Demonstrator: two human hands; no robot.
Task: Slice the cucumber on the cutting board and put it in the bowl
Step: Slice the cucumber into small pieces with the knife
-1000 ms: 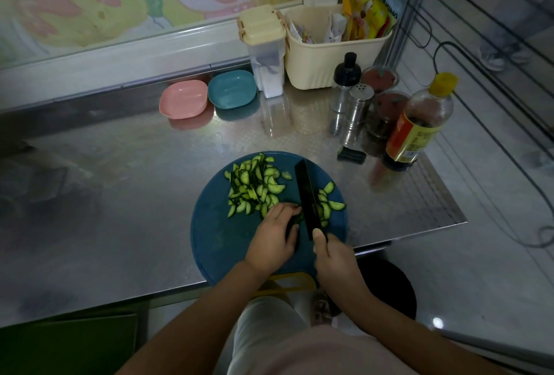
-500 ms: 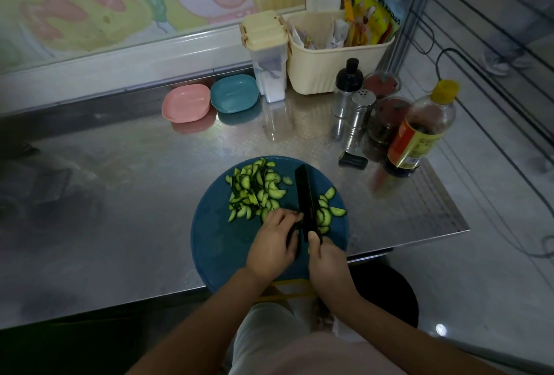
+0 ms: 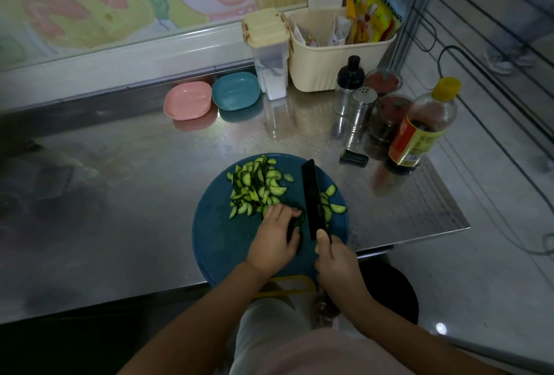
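Gripping the knife (image 3: 312, 197) is the right hand (image 3: 337, 260); left hand (image 3: 274, 239) pinches cucumber (image 3: 297, 220) (a stub).

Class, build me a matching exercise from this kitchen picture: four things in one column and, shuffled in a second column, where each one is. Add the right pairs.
Things
1. knife
2. pink bowl
3. yellow-capped bottle
4. cucumber slices

Places
a. piled on the far half of the blue cutting board
b. at the back of the counter, just left of the teal bowl
c. gripped in the right hand
d. standing near the counter's right edge

Pairs: 1-c, 2-b, 3-d, 4-a.
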